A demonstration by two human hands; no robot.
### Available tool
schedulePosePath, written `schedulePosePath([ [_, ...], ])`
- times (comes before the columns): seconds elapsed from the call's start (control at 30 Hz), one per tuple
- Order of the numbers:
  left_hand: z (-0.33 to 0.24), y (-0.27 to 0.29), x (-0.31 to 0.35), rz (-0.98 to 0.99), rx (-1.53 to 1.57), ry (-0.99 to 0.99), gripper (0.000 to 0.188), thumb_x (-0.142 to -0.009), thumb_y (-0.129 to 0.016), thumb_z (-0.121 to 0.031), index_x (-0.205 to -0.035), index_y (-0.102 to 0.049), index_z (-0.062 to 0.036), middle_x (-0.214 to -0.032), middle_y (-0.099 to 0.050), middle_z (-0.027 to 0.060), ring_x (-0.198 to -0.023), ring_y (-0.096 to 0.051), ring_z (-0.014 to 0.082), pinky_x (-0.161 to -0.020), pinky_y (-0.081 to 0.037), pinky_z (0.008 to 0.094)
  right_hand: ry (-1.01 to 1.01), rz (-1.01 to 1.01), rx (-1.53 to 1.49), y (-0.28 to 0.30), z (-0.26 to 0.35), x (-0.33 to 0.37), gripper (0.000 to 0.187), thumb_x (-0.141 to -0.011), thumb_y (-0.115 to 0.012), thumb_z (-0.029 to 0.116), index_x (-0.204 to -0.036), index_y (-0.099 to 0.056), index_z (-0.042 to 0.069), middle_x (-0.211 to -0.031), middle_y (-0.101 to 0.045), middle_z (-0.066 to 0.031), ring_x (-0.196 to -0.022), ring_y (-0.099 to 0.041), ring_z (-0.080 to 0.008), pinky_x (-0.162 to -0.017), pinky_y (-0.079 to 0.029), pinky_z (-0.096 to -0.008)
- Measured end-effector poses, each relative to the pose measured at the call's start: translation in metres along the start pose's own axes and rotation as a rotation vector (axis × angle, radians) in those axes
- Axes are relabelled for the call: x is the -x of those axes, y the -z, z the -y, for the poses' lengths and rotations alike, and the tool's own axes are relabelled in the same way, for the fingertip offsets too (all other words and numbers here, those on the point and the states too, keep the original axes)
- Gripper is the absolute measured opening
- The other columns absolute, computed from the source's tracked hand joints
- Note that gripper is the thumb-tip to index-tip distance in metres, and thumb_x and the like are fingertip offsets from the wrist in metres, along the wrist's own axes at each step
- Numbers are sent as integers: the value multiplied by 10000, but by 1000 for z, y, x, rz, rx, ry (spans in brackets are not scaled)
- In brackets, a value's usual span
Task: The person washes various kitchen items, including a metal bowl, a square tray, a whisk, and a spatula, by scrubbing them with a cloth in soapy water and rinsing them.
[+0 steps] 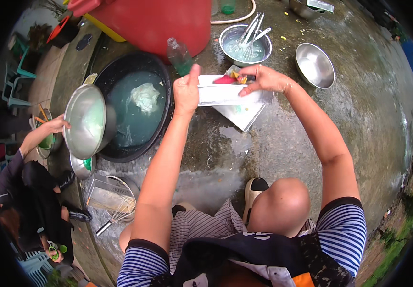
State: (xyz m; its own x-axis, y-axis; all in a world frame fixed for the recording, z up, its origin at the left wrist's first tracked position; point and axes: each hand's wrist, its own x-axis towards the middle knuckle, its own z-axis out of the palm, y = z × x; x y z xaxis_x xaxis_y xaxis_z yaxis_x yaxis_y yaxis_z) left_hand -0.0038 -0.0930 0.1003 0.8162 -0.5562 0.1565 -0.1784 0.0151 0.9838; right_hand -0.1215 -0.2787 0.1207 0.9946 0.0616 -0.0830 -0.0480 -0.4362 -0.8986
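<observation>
My left hand grips the left end of a white, shallow rectangular pan, held up over the wet ground. My right hand is closed, fingers bent over the pan's far right part. A crumpled red and yellow scrubbing pad shows at its fingertips, against the pan. Beneath lies another flat rectangular metal pan, partly covered by the one I hold. Just beyond my left hand, a clear plastic bottle with green liquid leans by the black basin.
A black basin of murky water holds a whitish bundle. Whisks stand in a metal bowl; another steel bowl sits right. At left, another person's hand holds a large steel bowl. A whisk lies near my left arm.
</observation>
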Motion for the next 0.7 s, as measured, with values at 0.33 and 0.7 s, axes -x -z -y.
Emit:
schedulePosePath([
  [0.33,3,-34,-5,-490,412,369,566,-834,-397,-524,-441,-335,-120,-455,-335,-34,-430,-324,77,-411,-272,251,458,-910,499,-55,36,-10,269,-587,-647,74,-847,-582,54,-986,-522,-120,-930,-482,-297,-769,-414,-386],
  [0.7,2,-39,18,-503,528,441,525,-825,-424,-516,-488,-308,-130,-485,-345,-22,-439,-383,88,-420,-345,245,456,-979,625,-35,-33,-17,119,-706,-564,118,-797,-593,47,-888,-589,-87,-880,-525,-255,-788,-387,-377],
])
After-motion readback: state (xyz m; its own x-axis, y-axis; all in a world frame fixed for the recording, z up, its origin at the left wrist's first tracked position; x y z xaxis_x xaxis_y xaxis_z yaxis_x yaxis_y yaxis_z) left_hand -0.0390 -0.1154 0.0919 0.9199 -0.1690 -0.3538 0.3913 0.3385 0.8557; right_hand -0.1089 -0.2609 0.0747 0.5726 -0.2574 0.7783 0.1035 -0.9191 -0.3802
